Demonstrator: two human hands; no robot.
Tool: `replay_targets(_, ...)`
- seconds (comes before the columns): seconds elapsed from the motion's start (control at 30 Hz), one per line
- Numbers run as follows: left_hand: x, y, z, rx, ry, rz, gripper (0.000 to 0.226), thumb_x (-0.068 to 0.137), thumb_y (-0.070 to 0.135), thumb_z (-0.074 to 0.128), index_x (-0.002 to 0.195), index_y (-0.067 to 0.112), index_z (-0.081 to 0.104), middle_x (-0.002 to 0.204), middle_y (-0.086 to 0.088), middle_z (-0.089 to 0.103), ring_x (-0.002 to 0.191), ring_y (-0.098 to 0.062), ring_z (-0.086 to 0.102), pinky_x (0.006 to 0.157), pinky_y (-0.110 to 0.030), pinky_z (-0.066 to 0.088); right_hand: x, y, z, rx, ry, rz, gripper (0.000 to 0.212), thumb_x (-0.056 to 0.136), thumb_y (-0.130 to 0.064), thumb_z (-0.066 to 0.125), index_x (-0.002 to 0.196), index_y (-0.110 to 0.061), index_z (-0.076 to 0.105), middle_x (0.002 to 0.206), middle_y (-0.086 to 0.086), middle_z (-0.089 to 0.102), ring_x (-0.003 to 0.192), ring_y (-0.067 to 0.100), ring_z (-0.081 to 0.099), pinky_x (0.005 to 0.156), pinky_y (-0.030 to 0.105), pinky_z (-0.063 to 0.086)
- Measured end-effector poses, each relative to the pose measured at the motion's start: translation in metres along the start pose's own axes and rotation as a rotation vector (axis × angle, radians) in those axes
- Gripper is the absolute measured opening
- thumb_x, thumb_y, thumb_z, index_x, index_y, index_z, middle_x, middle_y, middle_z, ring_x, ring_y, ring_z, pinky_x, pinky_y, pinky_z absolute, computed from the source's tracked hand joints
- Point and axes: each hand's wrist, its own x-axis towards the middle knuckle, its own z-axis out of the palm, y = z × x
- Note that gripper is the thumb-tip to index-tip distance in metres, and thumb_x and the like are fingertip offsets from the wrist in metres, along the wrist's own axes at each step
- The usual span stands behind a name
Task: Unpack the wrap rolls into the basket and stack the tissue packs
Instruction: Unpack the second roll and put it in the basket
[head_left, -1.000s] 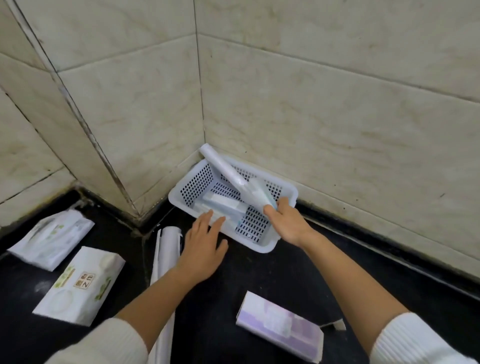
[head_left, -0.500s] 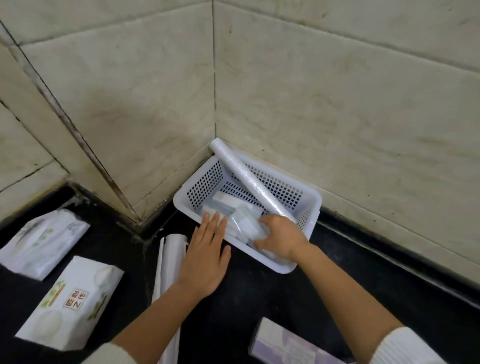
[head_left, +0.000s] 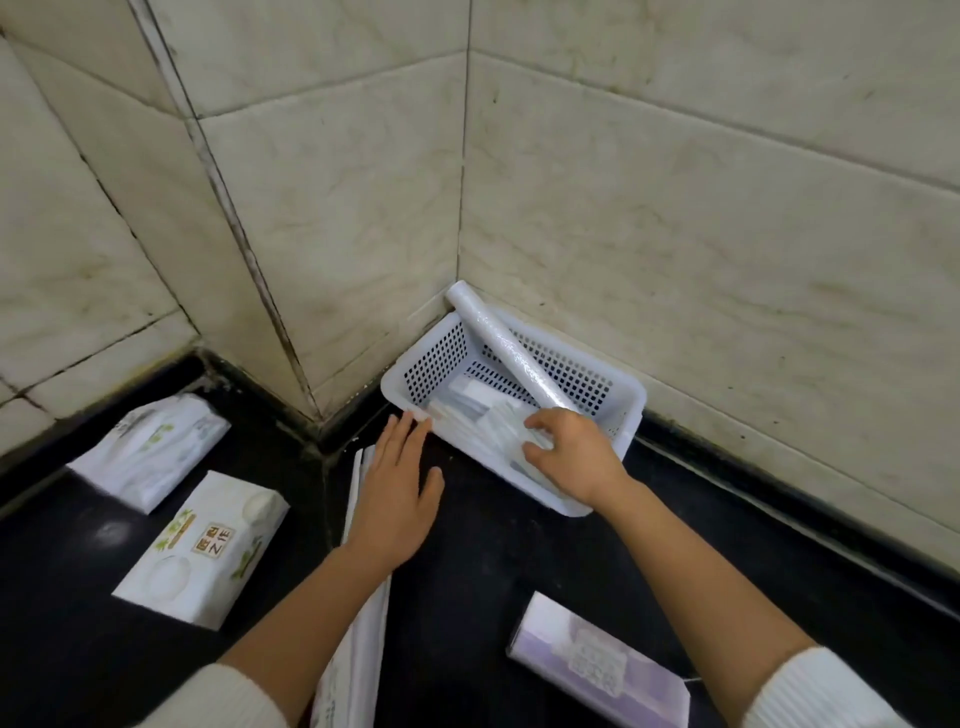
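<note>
Right hand (head_left: 574, 457) had dropped into basket (head_left: 631, 410), grip on flat packs (head_left: 498, 421); left hand (head_left: 397, 499) stayed spread wide over black counter (head_left: 467, 571), tiled corner.

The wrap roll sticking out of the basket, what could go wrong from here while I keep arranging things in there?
The wrap roll lies tilted, its far end propped over the corner of the basket, so it could roll or slide off if bumped. Your right hand is working right below its lower end, which might nudge it. The basket is light and only your left hand is near its rim, so it may shift on the dark counter.
</note>
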Motion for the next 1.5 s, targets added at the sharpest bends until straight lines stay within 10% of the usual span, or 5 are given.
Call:
replay_targets(0.3,-0.117,-0.054,-0.033,-0.393,0.077,-0.64,0.045,0.091,0.02,0.058,0.135,0.018,0.048,0.133,-0.009,0.054,0.116,-0.018,0.053,0.098,-0.033,0.043,-0.079,-0.08,0.086,0.325,-0.078,-0.015,0.02,0.085,-0.011,0.063,0.103,-0.01,0.071,0.097,0.005,0.072,0.082,0.012,0.063,0.077,0.019,0.045)
replay_targets(0.57,-0.156,-0.057,-0.028,-0.349,-0.207,-0.63,0.078,0.069,0.042,0.075,0.138,0.027,0.04,0.126,0.0,0.052,0.117,-0.02,0.051,0.098,-0.045,0.048,-0.099,-0.12,0.144,0.303,-0.223,0.106,0.033,0.093,-0.009,0.051,0.125,-0.005,0.06,0.126,0.012,0.059,0.111,0.023,0.058,0.09,0.023,0.044)
replay_targets(0.83,-0.152,-0.055,-0.034,-0.389,-0.107,-0.606,0.039,0.088,0.026,0.057,0.126,0.019,0.054,0.106,-0.001,0.068,0.087,-0.011,0.064,0.064,-0.02,0.047,-0.1,-0.114,0.153,0.344,-0.294,0.354,0.017,0.089,-0.017,0.055,0.086,-0.005,0.066,0.087,0.008,0.063,0.078,0.019,0.062,0.072,0.031,0.052)
replay_targets(1.03,-0.155,-0.073,-0.043,-0.525,-0.122,-0.661,0.028,0.093,0.013,0.044,0.069,0.014,0.059,0.067,-0.002,0.058,0.06,-0.011,0.05,0.056,-0.024,0.038,-0.104,-0.114,0.172,0.364,-0.32,0.461,0.029,0.081,-0.04,0.068,0.073,-0.018,0.052,0.076,-0.003,0.057,0.067,0.008,0.056,0.053,0.019,0.04)
replay_targets(1.5,-0.149,-0.079,-0.056,-0.279,-0.267,-0.567,0.037,0.086,-0.002,0.042,0.108,0.014,0.066,0.094,0.0,0.069,0.079,-0.014,0.062,0.061,-0.019,0.048,-0.112,-0.098,0.123,0.74,-0.413,0.569,0.063,0.062,-0.045,0.073,0.111,-0.006,0.061,0.099,0.012,0.071,0.086,0.024,0.071,0.066,0.033,0.059)
